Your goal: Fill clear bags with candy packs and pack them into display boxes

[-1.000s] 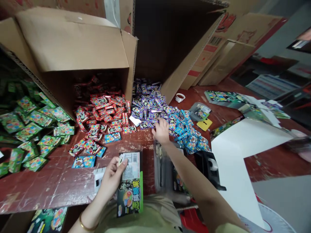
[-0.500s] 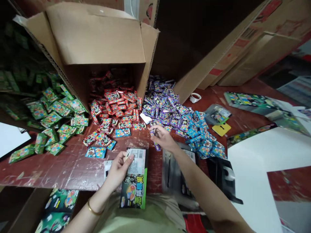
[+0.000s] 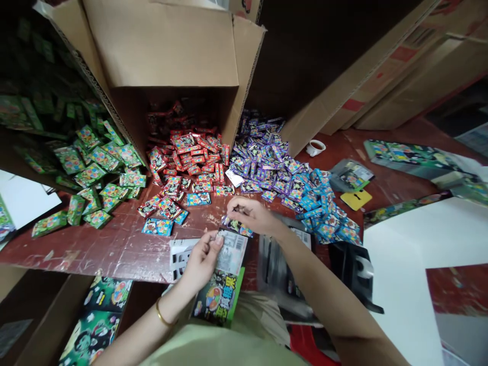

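My left hand grips a flat black-and-green printed candy package by its upper left edge, thumb on the pale label. My right hand pinches a small purple candy packet at the top end of the package. How far the packet is inside, I cannot tell. Beyond my hands lie heaps of small packets: red ones, purple ones and blue ones. A few blue packets lie among loose red ones on the table.
Green packets spill from a carton at left. An open cardboard box stands behind the red heap. Clear plastic packages lie under my right forearm. A small white cup, a yellow card and white sheets are at right.
My right hand has brought the purple packet from the edge of the purple heap down to the package's top end. The package is tilted more to the right, and the view has shifted slightly.
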Tool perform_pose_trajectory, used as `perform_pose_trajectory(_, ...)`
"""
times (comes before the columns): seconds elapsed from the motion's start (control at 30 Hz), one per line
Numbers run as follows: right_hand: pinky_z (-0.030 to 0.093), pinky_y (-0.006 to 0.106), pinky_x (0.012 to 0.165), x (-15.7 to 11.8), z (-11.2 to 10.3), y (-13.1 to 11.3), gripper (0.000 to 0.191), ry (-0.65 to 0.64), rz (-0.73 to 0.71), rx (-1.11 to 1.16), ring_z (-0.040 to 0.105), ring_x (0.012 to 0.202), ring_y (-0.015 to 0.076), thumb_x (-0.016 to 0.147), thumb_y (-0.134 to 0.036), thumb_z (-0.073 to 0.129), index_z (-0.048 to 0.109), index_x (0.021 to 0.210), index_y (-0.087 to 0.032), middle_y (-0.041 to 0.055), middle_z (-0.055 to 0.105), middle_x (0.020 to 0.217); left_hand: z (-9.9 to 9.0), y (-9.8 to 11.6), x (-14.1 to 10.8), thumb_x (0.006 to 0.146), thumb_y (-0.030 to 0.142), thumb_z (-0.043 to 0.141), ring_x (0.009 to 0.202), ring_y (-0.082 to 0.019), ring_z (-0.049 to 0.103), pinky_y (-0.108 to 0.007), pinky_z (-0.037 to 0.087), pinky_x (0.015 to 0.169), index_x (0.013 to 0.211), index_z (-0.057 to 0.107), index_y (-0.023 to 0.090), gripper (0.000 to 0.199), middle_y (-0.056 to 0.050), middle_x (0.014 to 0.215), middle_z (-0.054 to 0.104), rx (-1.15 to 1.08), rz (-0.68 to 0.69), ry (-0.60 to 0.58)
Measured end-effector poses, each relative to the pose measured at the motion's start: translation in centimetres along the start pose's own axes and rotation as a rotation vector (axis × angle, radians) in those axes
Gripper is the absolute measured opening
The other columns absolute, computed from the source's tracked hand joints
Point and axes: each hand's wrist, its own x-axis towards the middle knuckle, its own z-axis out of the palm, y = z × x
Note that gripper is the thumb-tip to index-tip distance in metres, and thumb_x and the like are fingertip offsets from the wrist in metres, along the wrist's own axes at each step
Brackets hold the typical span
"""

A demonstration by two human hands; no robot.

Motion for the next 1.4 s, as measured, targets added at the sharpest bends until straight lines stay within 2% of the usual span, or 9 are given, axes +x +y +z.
perform_pose_trajectory(0.1,0.046,0.028,0.071,-0.2,0.2,-0.7,0.014,-0.119,-0.001,-0.026,0.057,0.078,0.0138,0.087,-0.031,0.061,0.063,0.083,-0.018,0.0022,0.059,0.085,0.1,0.0,-0.1,0.083,0.053,0.062,0.066,-0.015,0.056,-0.024,0.043,0.062,0.099,0.063,0.017,0.039,-0.001,0.076,0.065,0.001,0.006,-0.014)
perform_pose_trajectory(0.27,0.052,0.032,0.074,-1.5,1.0,-0.3,0.020,0.027,0.117,0.080,0.064,0.082,0.0163,0.081,-0.038,0.070,0.065,0.084,-0.018,0.0051,0.068,0.093,-0.8,0.1,-0.3,0.082,0.054,0.063,0.067,-0.015,0.057,-0.024,0.044,0.064,0.097,0.062,0.019,0.038,-0.001,0.075,0.065,-0.044,0.021,0.080)
perform_pose_trajectory(0.4,0.051,0.038,0.090,-1.0,0.4,1.6,0.033,-0.161,0.044,0.042,0.065,0.103,0.0195,0.093,-0.042,0.053,0.069,0.078,-0.017,0.0106,0.068,0.114,-1.8,-0.1,-0.7,0.081,0.056,0.063,0.061,-0.012,0.053,-0.022,0.041,0.060,0.087,0.060,0.018,0.038,0.002,0.069,0.061,-0.059,-0.023,0.101)
perform_pose_trajectory(0.57,0.040,0.048,0.105,3.7,-0.7,7.1,0.018,0.203,0.125,-0.430,0.054,0.120,0.0258,0.084,-0.021,0.061,0.066,0.101,-0.016,0.0137,0.062,0.122,-2.4,0.4,-1.2,0.082,0.055,0.063,0.061,-0.012,0.054,-0.022,0.043,0.060,0.094,0.058,0.018,0.039,0.002,0.069,0.063,-0.086,-0.026,0.114)
perform_pose_trajectory(0.73,0.036,0.052,0.106,5.1,-0.2,10.2,0.038,0.273,0.126,-0.455,0.051,0.117,0.0307,0.069,-0.007,0.068,0.063,0.107,-0.014,0.0150,0.059,0.114,-3.2,0.6,-1.3,0.083,0.052,0.063,0.062,-0.012,0.056,-0.021,0.044,0.061,0.096,0.058,0.019,0.036,0.000,0.074,0.066,-0.077,0.000,0.169)
perform_pose_trajectory(0.9,0.054,0.034,0.080,2.8,-2.3,9.1,0.042,0.357,0.124,-0.195,0.064,0.089,0.0190,0.072,-0.031,0.073,0.055,0.108,-0.017,0.0067,0.062,0.095,-3.8,0.3,-0.4,0.081,0.055,0.065,0.066,-0.013,0.056,-0.022,0.044,0.065,0.090,0.060,0.018,0.038,0.000,0.076,0.065,-0.026,0.041,0.232)
perform_pose_trajectory(1.07,0.054,0.031,0.077,2.5,-4.8,3.3,0.028,0.444,0.065,0.124,0.065,0.077,0.0132,0.074,-0.038,0.074,0.060,0.091,-0.020,0.0019,0.067,0.086,-2.9,0.2,0.2,0.079,0.057,0.065,0.064,-0.013,0.054,-0.022,0.043,0.063,0.092,0.060,0.019,0.040,0.002,0.069,0.062,0.016,0.046,0.198)
perform_pose_trajectory(1.23,0.051,0.029,0.072,4.6,-2.1,-2.4,0.014,0.063,0.033,0.056,0.063,0.072,0.0123,0.075,-0.029,0.075,0.070,0.079,-0.017,0.0015,0.069,0.080,-1.9,0.4,-0.2,0.083,0.055,0.062,0.065,-0.013,0.054,-0.022,0.043,0.063,0.097,0.059,0.019,0.040,0.002,0.069,0.062,0.029,0.062,0.158)
perform_pose_trajectory(1.4,0.046,0.025,0.066,5.6,0.1,-2.8,0.010,-0.338,-0.072,-0.117,0.057,0.071,0.0109,0.079,-0.024,0.072,0.070,0.074,-0.015,0.0011,0.064,0.076,-1.3,0.0,-0.8,0.084,0.054,0.061,0.063,-0.013,0.054,-0.022,0.042,0.061,0.102,0.060,0.018,0.040,0.003,0.067,0.060,0.006,0.051,0.113)
